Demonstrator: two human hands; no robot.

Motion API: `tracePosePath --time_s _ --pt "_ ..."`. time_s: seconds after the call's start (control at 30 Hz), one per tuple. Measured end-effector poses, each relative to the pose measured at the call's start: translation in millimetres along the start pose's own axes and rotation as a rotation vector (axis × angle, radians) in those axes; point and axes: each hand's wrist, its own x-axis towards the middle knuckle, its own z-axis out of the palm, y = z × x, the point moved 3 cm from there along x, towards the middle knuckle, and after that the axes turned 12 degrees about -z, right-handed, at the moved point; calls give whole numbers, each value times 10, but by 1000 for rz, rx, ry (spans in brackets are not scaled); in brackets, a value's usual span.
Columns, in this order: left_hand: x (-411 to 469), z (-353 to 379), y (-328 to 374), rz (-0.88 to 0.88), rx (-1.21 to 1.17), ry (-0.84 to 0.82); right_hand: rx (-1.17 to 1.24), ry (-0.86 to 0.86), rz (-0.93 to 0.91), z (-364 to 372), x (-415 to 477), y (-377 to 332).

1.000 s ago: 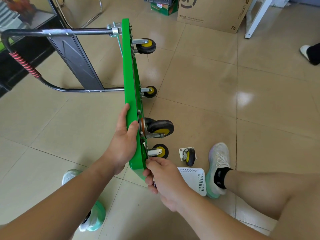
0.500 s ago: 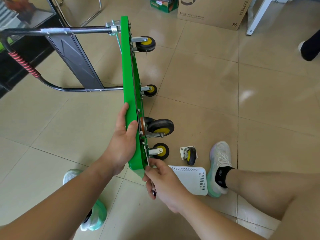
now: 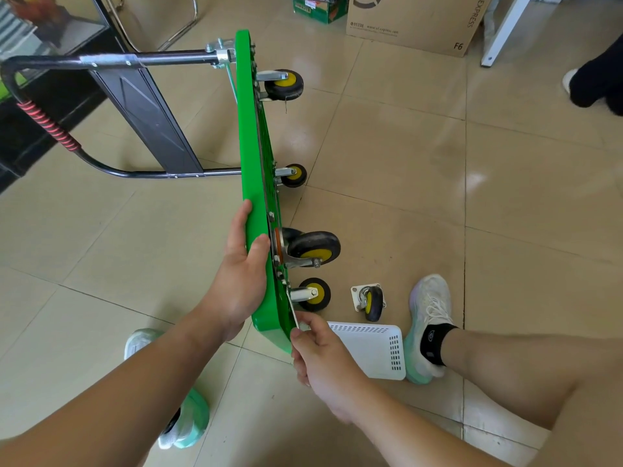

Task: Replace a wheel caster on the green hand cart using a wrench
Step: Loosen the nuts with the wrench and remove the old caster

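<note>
The green hand cart [image 3: 253, 163] stands on its side, with its casters pointing right. My left hand [image 3: 242, 264] grips the deck's upper edge, thumb over the rim. At the near corner, my right hand [image 3: 320, 352] holds a thin metal wrench [image 3: 294, 313], whose tip reaches up to the mounting plate of the nearest small caster [image 3: 313, 294]. Just beyond that sits a larger black caster [image 3: 313, 247] with a yellow hub. A loose caster [image 3: 369, 299] with its plate lies on the floor to the right.
A white perforated basket [image 3: 371, 348] lies on the tiles under my right hand, between my shoes. The cart's black handle [image 3: 101, 60] sticks out left. A cardboard box [image 3: 414, 25] and a white post stand at the back; another person's foot shows far right.
My right hand has shifted slightly at the cart's near corner, and the dark tool end below it no longer shows. The left hand keeps its hold on the deck.
</note>
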Motion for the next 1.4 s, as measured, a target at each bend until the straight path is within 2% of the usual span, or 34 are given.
tracePosePath --time_s 0.13,0.33,0.53,0.73,0.97,1.23,1.4 --pt "-10 9 11 -3 1 -1 111 15 65 34 -20 -86" --pt "-36 11 28 4 1 0 137 7 70 128 9 -154" --pt "-27 7 23 -3 -13 -3 -9 -22 56 18 166 -10" --pt "-12 9 9 -6 -16 9 -312 -43 -92 -206 505 276" --pt "15 6 -12 2 -16 9 -393 -80 -217 -223 743 301" --pt "-32 8 32 1 -6 9 -348 -78 -116 -290 292 317" --pt "-41 7 37 -3 -1 5 -90 -49 -44 -141 137 125"
